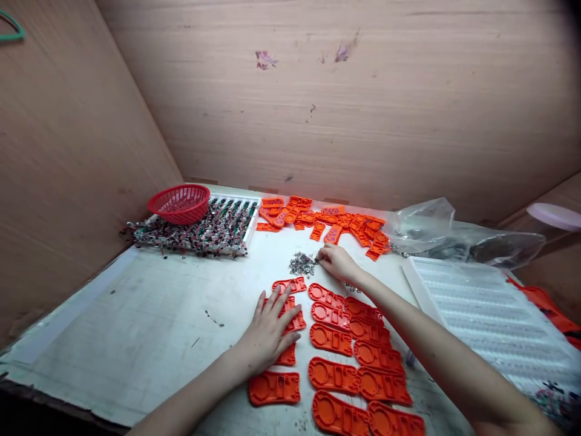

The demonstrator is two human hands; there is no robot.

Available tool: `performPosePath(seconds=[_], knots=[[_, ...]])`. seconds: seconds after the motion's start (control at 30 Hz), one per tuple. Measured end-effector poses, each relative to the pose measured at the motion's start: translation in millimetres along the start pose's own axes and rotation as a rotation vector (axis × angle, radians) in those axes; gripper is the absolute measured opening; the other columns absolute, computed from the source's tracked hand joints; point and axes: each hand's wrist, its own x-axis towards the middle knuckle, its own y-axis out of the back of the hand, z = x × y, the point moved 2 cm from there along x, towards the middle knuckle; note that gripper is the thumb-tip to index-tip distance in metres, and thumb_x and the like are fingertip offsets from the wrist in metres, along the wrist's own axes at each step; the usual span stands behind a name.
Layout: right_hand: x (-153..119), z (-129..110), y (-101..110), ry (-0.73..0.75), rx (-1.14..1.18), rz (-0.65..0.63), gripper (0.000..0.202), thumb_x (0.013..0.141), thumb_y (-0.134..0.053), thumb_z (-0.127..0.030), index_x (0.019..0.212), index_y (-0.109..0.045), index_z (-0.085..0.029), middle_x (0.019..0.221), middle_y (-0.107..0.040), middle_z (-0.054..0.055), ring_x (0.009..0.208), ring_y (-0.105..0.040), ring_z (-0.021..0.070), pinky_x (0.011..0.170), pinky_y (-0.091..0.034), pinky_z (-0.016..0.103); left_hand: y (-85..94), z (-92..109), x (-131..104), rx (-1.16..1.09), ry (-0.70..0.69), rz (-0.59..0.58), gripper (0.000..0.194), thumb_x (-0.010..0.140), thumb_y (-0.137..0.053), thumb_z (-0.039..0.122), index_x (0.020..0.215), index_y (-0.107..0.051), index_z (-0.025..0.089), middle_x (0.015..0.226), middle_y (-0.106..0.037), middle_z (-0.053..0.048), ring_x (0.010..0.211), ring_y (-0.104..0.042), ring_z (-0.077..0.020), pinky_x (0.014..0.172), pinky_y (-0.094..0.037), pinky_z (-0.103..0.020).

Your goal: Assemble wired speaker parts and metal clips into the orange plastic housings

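Note:
My left hand (267, 333) lies with its fingers spread over the left column of orange plastic shells (275, 387). At the right edge of a small pile of metal parts (302, 264) is my right hand (334, 260), its fingers pinched together; what they hold, if anything, is too small to make out. Two more columns of orange shells (331, 339), hollow side up, lie between my forearms. Behind the metal pile, more orange pieces (345, 221) are heaped loosely along the back wall.
A red basket (181, 206) sits on wired parts (195, 236) heaped over a white tray (254, 221) at the back left. Clear plastic bags (426, 224) lie at the back right, behind a white ribbed tray (481, 321). Wooden panels enclose the table (149, 327).

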Motion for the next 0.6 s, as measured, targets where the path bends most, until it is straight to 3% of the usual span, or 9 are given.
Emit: performPosePath(seconds=[0.13, 0.23, 0.3, 0.37, 0.47, 0.6], knots=[[-5, -1, 1, 0.035, 0.027, -0.004, 0.013, 0.074, -0.057, -0.006, 0.075, -0.064, -0.016, 0.081, -0.055, 0.004, 0.074, -0.054, 0.0151, 0.067, -0.042, 0.024, 11.5, -5, 0, -0.073, -0.037, 0.085, 0.039, 0.091, -0.047, 0.042, 0.123, -0.052, 0.021, 0.151, -0.027, -0.012, 0.140, -0.019, -0.0325, 0.111, -0.017, -0.061], [-12, -7, 4, 0.028, 0.055, 0.024, 0.012, 0.075, -0.056, -0.007, 0.076, -0.062, -0.017, 0.084, -0.054, 0.004, 0.079, -0.053, 0.0166, 0.072, -0.042, 0.026, 21.9, 4, 16, -0.197, -0.012, 0.276, 0.036, 0.090, -0.050, 0.034, 0.124, -0.050, 0.020, 0.136, -0.046, -0.012, 0.130, -0.037, -0.0276, 0.108, -0.032, -0.051], [-15, -9, 6, 0.002, 0.074, 0.050, 0.013, 0.077, -0.054, -0.008, 0.080, -0.061, -0.017, 0.088, -0.054, 0.005, 0.083, -0.053, 0.0174, 0.075, -0.042, 0.028, 26.6, 10, 35, -0.268, 0.029, 0.356, 0.032, 0.091, -0.048, 0.028, 0.122, -0.052, 0.020, 0.117, -0.057, -0.010, 0.112, -0.051, -0.0220, 0.095, -0.045, -0.039], [-16, -7, 7, -0.044, 0.087, 0.072, 0.014, 0.077, -0.052, -0.007, 0.081, -0.061, -0.017, 0.088, -0.055, 0.006, 0.084, -0.054, 0.0182, 0.076, -0.042, 0.029, 28.2, 14, 61, -0.204, 0.069, 0.372, 0.027, 0.090, -0.050, 0.025, 0.116, -0.058, 0.020, 0.103, -0.059, -0.007, 0.098, -0.054, -0.0205, 0.085, -0.049, -0.035], [-12, -1, 4, -0.127, 0.108, 0.089, 0.018, 0.075, -0.049, -0.003, 0.077, -0.061, -0.016, 0.084, -0.057, 0.007, 0.077, -0.055, 0.0179, 0.073, -0.043, 0.030, 25.7, 12, 106, -0.011, 0.104, 0.367, 0.020, 0.085, -0.058, 0.022, 0.103, -0.065, 0.020, 0.097, -0.060, -0.007, 0.095, -0.052, -0.0229, 0.083, -0.047, -0.037], [-8, 5, 4, -0.201, 0.160, 0.123, 0.018, 0.072, -0.048, -0.002, 0.074, -0.060, -0.016, 0.084, -0.061, 0.007, 0.079, -0.057, 0.0176, 0.074, -0.043, 0.029, 19.2, 3, 151, 0.047, 0.143, 0.389, 0.007, 0.079, -0.064, 0.019, 0.082, -0.069, 0.015, 0.087, -0.060, -0.010, 0.092, -0.051, -0.0274, 0.075, -0.045, -0.041]])
